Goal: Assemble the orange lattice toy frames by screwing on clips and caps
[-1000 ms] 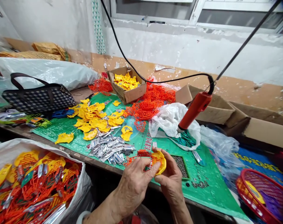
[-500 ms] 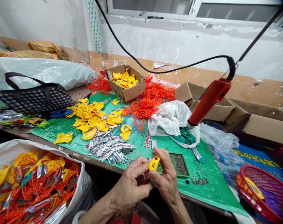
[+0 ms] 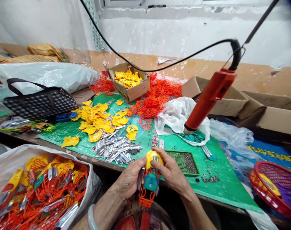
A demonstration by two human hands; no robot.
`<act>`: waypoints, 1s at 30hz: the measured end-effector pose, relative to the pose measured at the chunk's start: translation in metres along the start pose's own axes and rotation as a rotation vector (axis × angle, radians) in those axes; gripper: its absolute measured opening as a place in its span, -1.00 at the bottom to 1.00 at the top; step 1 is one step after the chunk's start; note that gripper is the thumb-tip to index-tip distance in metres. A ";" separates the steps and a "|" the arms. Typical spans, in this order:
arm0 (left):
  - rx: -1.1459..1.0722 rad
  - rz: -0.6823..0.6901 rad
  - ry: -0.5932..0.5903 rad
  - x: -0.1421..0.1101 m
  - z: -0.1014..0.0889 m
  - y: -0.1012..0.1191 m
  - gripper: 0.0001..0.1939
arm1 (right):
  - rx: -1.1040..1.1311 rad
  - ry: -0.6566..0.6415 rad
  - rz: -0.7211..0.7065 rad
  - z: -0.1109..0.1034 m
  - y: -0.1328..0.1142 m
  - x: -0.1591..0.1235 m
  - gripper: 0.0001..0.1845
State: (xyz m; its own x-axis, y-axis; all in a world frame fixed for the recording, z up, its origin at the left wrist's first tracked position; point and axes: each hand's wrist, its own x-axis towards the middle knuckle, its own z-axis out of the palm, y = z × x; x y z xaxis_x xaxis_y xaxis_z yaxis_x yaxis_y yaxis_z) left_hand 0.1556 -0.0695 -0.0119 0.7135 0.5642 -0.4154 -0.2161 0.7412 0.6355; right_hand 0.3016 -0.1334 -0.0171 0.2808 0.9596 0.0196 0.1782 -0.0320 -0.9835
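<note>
Both of my hands hold a toy car body point(image 3: 148, 190) in front of the table's near edge. It has an orange lattice frame, a teal middle part and a yellow hood cover point(image 3: 153, 156) at its far end. My left hand point(image 3: 129, 179) is closed on its left side, fingertips at the yellow cover. My right hand point(image 3: 172, 171) grips the right side, its thumb pressing on the yellow cover. Beyond the hands lie a pile of silvery side pieces point(image 3: 116, 149), a heap of yellow covers point(image 3: 97, 118) and a green tray point(image 3: 184, 174) with small screws.
A red electric screwdriver point(image 3: 210, 100) hangs from a cord at right. White sack point(image 3: 94, 179) at left holds many assembled toy bodies. Behind are a cardboard box point(image 3: 138, 92) of yellow covers, orange frames point(image 3: 151, 107), a checked bag point(image 3: 42, 103) and a red basket point(image 3: 262, 191).
The toy body has turned from showing its small yellow end to showing its top and orange frame. My right thumb has moved onto the yellow cover. The view has shifted slightly.
</note>
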 end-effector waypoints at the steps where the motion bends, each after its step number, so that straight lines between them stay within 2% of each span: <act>1: -0.005 -0.007 0.008 0.001 0.000 0.000 -0.67 | 0.048 -0.010 0.025 0.001 0.002 0.000 -0.53; 4: -0.007 -0.028 0.011 0.001 0.001 -0.002 -0.62 | 0.180 0.008 0.079 0.004 0.005 0.000 -0.58; 7: -0.005 -0.020 0.006 0.001 0.003 -0.005 -0.59 | 0.196 0.059 0.092 0.006 0.004 -0.002 -0.62; 11: -0.004 0.023 -0.006 0.003 0.002 -0.006 -0.62 | 0.076 0.105 0.056 0.007 -0.004 -0.006 -0.64; 14: 0.014 0.083 -0.059 0.004 -0.001 -0.001 -0.65 | 0.005 0.134 0.013 0.007 -0.009 -0.009 -0.67; 17: 0.189 0.010 -0.151 0.001 -0.001 0.006 -0.72 | -0.069 0.189 -0.055 0.007 -0.007 -0.011 -0.77; 20: 0.341 -0.089 -0.159 -0.003 0.003 0.009 -0.75 | -0.191 0.243 -0.120 0.010 0.001 -0.014 -0.68; 23: 0.319 -0.082 -0.109 -0.004 0.007 0.004 -0.74 | -0.308 0.285 -0.174 0.016 0.010 -0.019 -0.69; 26: 0.266 -0.095 -0.119 -0.003 0.005 -0.005 -0.78 | -0.423 0.283 -0.199 0.021 0.013 -0.025 -0.66; 28: 0.224 -0.131 -0.121 -0.002 0.003 -0.009 -0.79 | -0.470 0.279 -0.242 0.015 0.010 -0.029 -0.71; 30: 0.192 -0.157 -0.104 -0.002 0.001 -0.010 -0.76 | -0.496 0.408 -0.323 -0.006 0.002 -0.031 -0.74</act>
State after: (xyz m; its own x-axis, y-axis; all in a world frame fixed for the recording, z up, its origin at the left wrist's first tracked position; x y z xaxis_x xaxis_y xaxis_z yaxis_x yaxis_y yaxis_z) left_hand 0.1570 -0.0784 -0.0175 0.7949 0.4006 -0.4557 0.0253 0.7285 0.6845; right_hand 0.2987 -0.1651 -0.0189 0.4541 0.7648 0.4571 0.6924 0.0200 -0.7213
